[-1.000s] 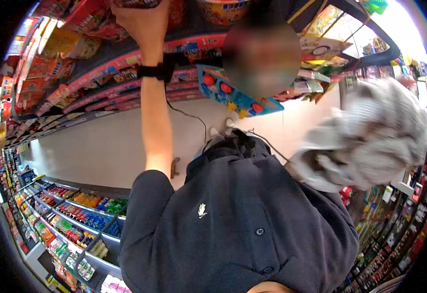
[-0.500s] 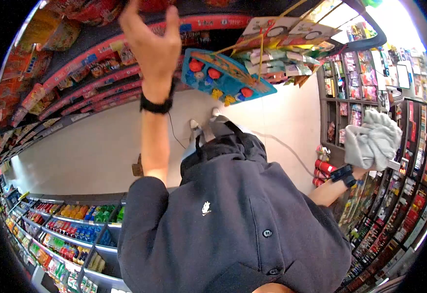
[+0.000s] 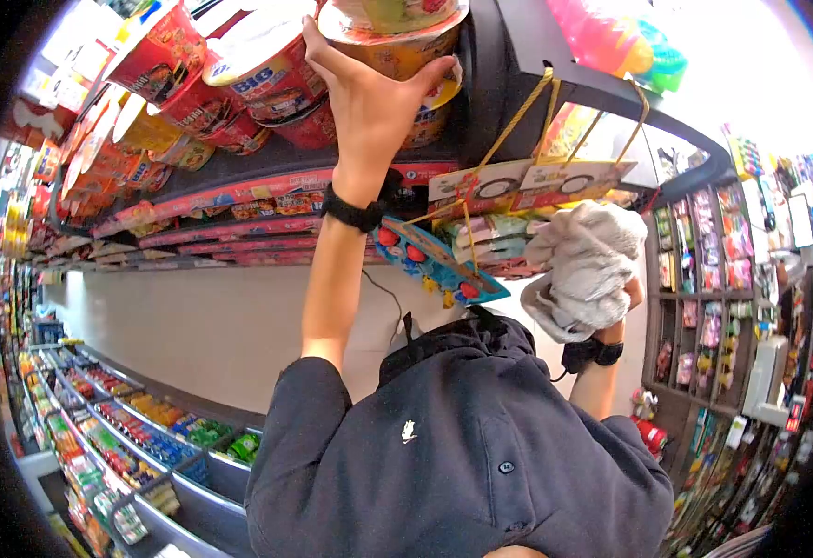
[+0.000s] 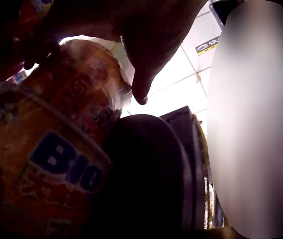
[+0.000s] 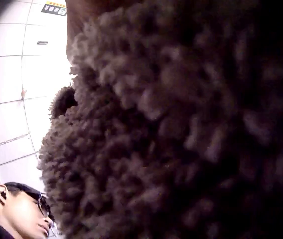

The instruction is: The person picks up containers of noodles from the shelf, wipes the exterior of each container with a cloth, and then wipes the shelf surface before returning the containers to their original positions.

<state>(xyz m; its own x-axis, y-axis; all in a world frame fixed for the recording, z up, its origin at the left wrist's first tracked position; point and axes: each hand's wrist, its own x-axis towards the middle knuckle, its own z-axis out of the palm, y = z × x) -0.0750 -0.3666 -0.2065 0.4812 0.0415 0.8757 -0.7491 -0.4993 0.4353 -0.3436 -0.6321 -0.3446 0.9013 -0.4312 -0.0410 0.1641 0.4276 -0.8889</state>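
In the head view, my left hand (image 3: 374, 112) spans an orange noodle bowl (image 3: 402, 54) on the shelf, thumb on its right side and fingers at its left. The left wrist view shows that hand (image 4: 151, 40) arched over the orange-wrapped bowl (image 4: 84, 74), with a larger "BIG" bowl (image 4: 67, 162) close to the camera. My right hand (image 3: 633, 294) holds a bunched grey, fluffy cloth (image 3: 588, 265) beside the hanging packets. The same cloth (image 5: 131, 134) fills most of the right wrist view and hides the fingers.
Red noodle bowls (image 3: 271, 79) stand left of my left hand. A blue display card (image 3: 429, 263) and packets (image 3: 495, 237) hang below the shelf end. Drink shelves (image 3: 137, 428) run at lower left, goods racks (image 3: 704, 270) at right. A pale floor (image 3: 174, 316) lies between.
My left hand has moved up and right from the lower shelf edge to the orange bowl. My right hand has swung inward with the cloth, towards the hanging packets.
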